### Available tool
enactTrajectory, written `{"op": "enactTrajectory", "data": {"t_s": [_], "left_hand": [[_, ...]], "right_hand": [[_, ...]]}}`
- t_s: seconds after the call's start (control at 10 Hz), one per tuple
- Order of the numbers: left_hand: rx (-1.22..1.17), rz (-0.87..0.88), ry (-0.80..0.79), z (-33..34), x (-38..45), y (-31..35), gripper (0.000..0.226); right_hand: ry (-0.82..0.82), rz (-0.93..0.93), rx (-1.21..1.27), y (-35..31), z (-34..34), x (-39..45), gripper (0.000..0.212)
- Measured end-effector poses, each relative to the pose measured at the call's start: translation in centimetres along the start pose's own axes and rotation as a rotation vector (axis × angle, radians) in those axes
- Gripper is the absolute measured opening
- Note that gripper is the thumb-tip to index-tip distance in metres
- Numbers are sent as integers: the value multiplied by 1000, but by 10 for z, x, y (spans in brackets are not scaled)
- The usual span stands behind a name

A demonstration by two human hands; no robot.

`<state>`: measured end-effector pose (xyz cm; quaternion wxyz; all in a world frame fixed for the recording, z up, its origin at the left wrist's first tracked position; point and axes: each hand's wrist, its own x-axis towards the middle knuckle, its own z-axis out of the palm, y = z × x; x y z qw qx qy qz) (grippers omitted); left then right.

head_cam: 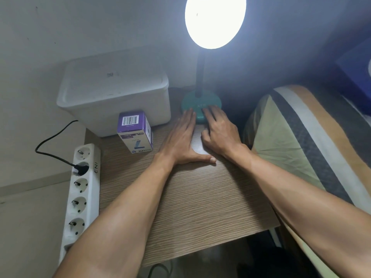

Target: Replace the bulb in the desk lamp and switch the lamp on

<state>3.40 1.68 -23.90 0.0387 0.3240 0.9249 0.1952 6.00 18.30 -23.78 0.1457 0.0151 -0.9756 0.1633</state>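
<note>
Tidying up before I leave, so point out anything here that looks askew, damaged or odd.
Only small things. The bulb box stands upside down, its print inverted, beside the white bin. The power strip hangs along the table edge rather than on it. The lamp is lit; nothing looks damaged.

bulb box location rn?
Head view, left of centre: the purple bulb box stands on the wooden table, against the front of the white bin, left of the left hand and beyond the power strip.

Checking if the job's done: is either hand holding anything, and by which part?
Nothing is held. The left hand lies flat on the table; the right hand's fingertips rest on the lamp base.
</note>
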Motion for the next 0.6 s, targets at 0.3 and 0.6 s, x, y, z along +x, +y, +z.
{"op": "enactTrajectory", "data": {"t_s": [0.3, 0.6], "left_hand": [[-3, 4, -35, 0, -3, 0, 159], [-50, -171, -109, -3, -30, 22, 145]], "right_hand": [[-36, -15, -41, 3, 2, -1, 66], [-337, -18, -174, -13, -49, -19, 80]]}}
